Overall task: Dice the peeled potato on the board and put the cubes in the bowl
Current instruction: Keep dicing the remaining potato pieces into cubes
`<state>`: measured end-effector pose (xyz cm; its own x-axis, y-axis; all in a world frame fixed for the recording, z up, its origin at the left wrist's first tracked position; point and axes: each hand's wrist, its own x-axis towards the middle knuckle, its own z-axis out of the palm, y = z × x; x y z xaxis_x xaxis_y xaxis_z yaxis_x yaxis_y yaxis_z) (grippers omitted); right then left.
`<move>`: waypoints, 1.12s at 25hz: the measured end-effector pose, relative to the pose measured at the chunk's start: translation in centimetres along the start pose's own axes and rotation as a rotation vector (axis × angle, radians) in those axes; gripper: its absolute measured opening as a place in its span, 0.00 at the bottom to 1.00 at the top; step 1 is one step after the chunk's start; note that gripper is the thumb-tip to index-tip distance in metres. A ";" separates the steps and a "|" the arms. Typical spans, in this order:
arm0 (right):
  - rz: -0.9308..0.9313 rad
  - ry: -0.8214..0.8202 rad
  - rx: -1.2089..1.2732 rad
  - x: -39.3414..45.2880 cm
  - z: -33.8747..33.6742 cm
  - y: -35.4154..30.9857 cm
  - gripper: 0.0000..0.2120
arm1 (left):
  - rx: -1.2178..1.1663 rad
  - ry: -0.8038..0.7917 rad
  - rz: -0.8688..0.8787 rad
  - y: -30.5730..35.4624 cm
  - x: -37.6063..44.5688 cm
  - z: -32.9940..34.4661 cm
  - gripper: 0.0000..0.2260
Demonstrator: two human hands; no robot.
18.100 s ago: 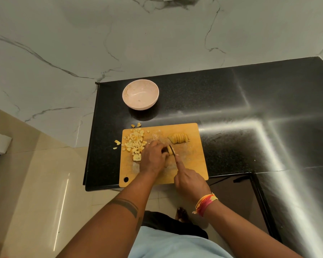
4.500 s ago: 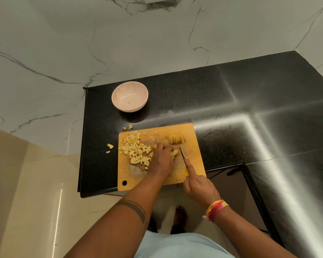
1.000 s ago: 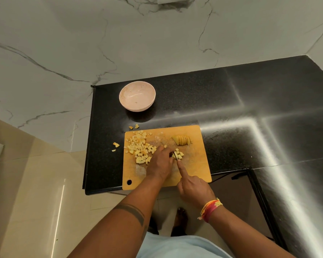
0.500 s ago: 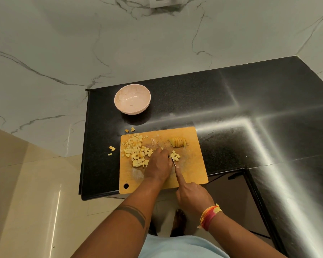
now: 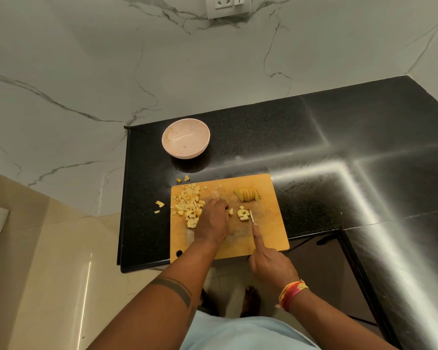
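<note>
The wooden cutting board (image 5: 268, 233) lies at the centre of the frame on the black granite countertop (image 5: 301, 137), its long axis running left to right and its near edge flush with the counter's front edge. A hanging hole sits at its lower left corner.

The remaining sliced potato section (image 5: 248, 194) rests near the board's upper edge, right of centre; its slices stand fanned, the row's long axis running left to right. A small group of fresh cubes (image 5: 243, 214) lies just below it. The main pile of diced cubes (image 5: 189, 207) occupies the board's upper left part.

The left hand (image 5: 213, 223) rests palm down on the board between the pile and the fresh cubes, fingers curled; whether it grips anything cannot be told. The right hand (image 5: 271, 266) grips the knife (image 5: 251, 216), index finger extended along the spine; the blade points toward the top of the frame, just right of the fresh cubes.

The board's right and lower parts are bare wood. Stray pieces (image 5: 159, 204) lie on the counter left of the board, and two more (image 5: 183, 178) above its upper left corner. The pink bowl (image 5: 186, 138) stands upper left, well apart from the board. To the right the counter extends as open black surface. A wall socket (image 5: 228, 5) shows at the top edge.
</note>
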<state>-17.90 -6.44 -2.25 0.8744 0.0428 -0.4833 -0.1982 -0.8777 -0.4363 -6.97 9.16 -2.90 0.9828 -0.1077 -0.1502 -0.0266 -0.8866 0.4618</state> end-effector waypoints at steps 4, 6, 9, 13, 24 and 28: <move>-0.090 0.000 -0.036 1.3 1.3 -2.8 0.38 | -0.016 0.018 0.000 -0.9 -0.3 -0.6 0.10; -0.137 0.006 -0.030 2.0 1.5 -4.0 0.38 | -0.029 0.045 -0.001 -1.4 -0.4 -1.0 0.09; -0.146 0.045 -0.001 2.1 1.0 -4.5 0.38 | -0.040 0.090 -0.010 -2.0 -0.3 -1.8 0.08; 0.032 0.065 0.047 2.0 0.5 -3.0 0.38 | -0.063 0.070 0.042 -2.6 0.5 -2.5 0.09; 0.104 0.066 0.039 1.0 0.7 -6.5 0.35 | -0.043 -0.116 0.261 -3.0 1.5 -3.2 0.08; 0.082 0.185 0.083 1.2 -0.2 -6.6 0.33 | -0.101 -0.081 0.291 -2.2 3.0 -3.3 0.09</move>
<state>-15.43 -0.66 0.22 0.9187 -0.1228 -0.3753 -0.3014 -0.8322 -0.4655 -3.33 12.27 -1.52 0.9186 -0.3896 -0.0664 -0.2824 -0.7645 0.5795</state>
